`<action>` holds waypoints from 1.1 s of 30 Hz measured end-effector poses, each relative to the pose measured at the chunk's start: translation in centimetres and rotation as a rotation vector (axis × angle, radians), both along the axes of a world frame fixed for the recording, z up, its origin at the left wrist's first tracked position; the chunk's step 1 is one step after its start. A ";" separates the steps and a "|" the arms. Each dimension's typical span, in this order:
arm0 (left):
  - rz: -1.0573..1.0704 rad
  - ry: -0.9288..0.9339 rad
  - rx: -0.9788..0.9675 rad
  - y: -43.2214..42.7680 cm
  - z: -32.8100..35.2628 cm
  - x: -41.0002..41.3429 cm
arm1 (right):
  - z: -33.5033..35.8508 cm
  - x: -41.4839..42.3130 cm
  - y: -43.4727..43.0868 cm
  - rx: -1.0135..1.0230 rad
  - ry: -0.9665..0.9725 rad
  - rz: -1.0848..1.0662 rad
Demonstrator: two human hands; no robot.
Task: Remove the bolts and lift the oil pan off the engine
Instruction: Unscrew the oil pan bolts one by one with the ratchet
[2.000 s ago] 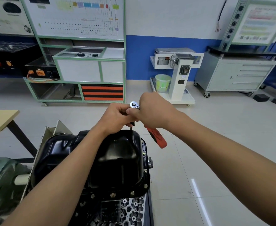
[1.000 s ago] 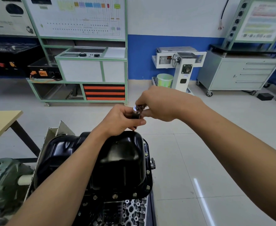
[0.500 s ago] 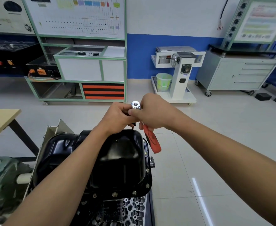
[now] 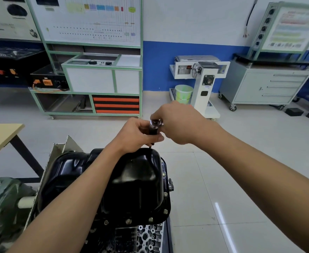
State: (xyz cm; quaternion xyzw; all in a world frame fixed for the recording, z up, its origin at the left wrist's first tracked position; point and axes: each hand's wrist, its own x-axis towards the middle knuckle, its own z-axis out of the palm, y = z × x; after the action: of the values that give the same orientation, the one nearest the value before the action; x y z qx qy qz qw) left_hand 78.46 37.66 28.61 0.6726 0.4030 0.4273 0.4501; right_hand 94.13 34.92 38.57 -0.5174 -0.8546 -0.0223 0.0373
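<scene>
Directly below the grip on the ratchet (image 4: 156, 125), the oil pan (image 4: 131, 179) blocks descent. Right of the grip, open floor (image 4: 214, 179) gives free passage. Left, the table (image 4: 0, 136) stands well apart.

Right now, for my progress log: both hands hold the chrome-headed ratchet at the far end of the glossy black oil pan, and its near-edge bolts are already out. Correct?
No: the head view shows small metal bolts seated along the near edge of the glossy black oil pan. The left hand and right hand hold the chrome-headed ratchet at its far end.
</scene>
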 end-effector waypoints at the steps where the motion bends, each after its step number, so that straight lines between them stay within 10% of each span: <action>1: 0.008 0.014 -0.001 0.0 0.0 0.0 | 0.0 0.1 0.2 -0.028 0.000 0.057; 11: -0.119 -0.040 -0.052 -0.3 0.5 -0.1 | 0.9 1.2 1.4 -0.265 0.141 0.266; 21: -0.056 -0.059 -0.030 -0.2 0.3 -0.2 | 1.6 0.4 0.1 -0.189 -0.034 0.018; 33: 0.028 -0.056 0.004 0.3 -0.2 -0.2 | -0.7 -1.5 -0.5 -0.090 0.260 -0.245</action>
State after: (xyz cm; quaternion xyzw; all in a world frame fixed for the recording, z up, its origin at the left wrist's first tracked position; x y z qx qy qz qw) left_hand 78.25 37.98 28.44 0.6555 0.3988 0.4531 0.4538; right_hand 92.65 34.41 37.84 -0.6174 -0.7733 0.0787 0.1210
